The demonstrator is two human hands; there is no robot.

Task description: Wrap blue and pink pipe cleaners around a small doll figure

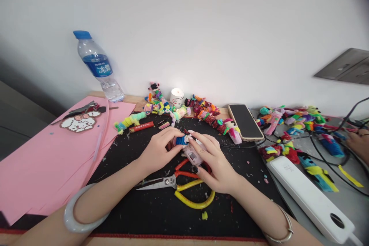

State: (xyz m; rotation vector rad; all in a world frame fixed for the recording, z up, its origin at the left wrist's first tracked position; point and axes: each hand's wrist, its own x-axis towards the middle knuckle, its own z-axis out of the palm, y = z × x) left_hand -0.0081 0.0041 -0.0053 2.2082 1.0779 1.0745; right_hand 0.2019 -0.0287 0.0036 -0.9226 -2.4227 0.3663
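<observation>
Above the black mat (138,215), the ridged, cylindrical blue coil (180,140) looks fuzzy, light and squashable, best held gently around its middle, where the left hand (157,150) pinches it between thumb and fingers, while the right hand (216,163) spreads loosely, fingertips at the coil's pale end.

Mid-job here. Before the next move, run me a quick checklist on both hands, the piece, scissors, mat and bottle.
1. Blue ribbed piece held: ok, in the fingers of the left hand.
2. Right hand at the piece: ok, fingertips by its pale end.
3. Pink gadget free of the right hand's grip: cannot tell, partly covered.
4. Scissors clear of the hands: not ok, the right hand overlaps the handles in view.
5. Mat free of scraps: not ok, a yellow scrap lies there.
6. Bottle capped: ok.
</observation>
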